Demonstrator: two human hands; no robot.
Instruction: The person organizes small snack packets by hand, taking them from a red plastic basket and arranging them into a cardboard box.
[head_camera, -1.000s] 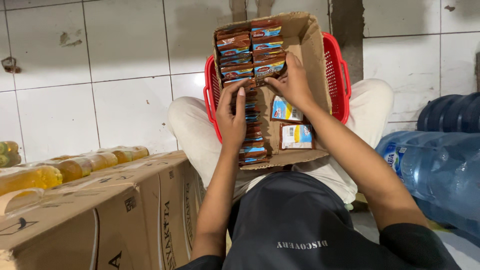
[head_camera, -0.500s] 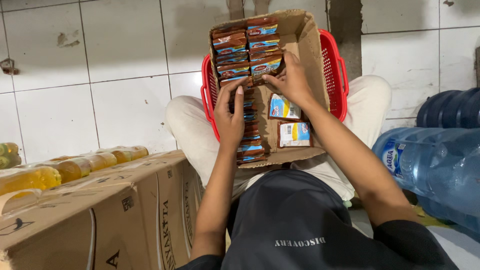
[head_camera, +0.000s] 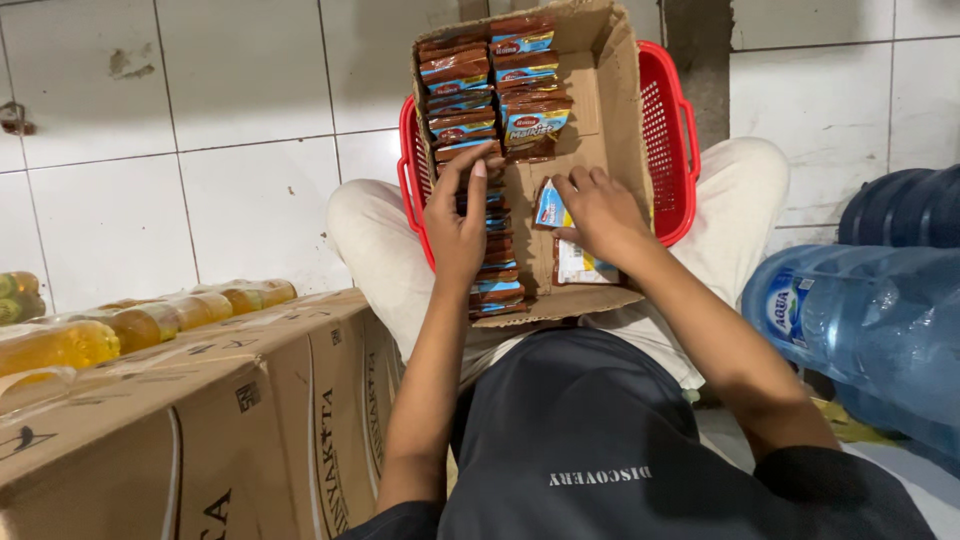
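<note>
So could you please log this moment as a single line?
left hand on packet row | right hand on loose packet | cardboard box in red basket
</note>
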